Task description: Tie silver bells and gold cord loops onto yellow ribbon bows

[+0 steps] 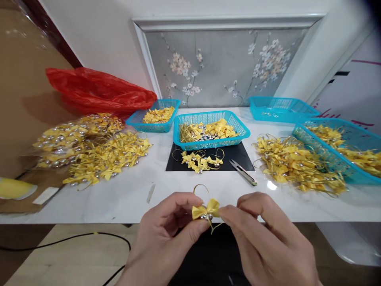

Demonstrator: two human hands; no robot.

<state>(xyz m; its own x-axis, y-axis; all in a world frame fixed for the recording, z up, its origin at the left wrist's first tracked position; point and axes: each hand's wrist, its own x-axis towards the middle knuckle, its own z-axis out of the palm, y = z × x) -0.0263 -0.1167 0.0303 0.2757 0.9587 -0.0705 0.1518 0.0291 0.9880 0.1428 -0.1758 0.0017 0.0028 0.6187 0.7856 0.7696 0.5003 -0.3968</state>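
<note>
A small yellow ribbon bow (206,211) with silver beads and a thin gold cord loop is held up just before the table's front edge. My left hand (175,230) pinches its left side between thumb and fingers. My right hand (264,234) is closed at the bow's right end, its fingertips pressed together on the ribbon. The cord's loose ends hang below the beads. Beyond my hands, several finished-looking bows (201,161) lie on a black mat (175,161). Thread snips (244,173) rest at the mat's right edge.
A blue basket (211,143) of bows and beads stands at the back middle. Other blue baskets (157,128) are behind it to both sides. Heaps of bows lie left (110,159) and right (294,163). A red plastic bag (98,89) sits at the back left.
</note>
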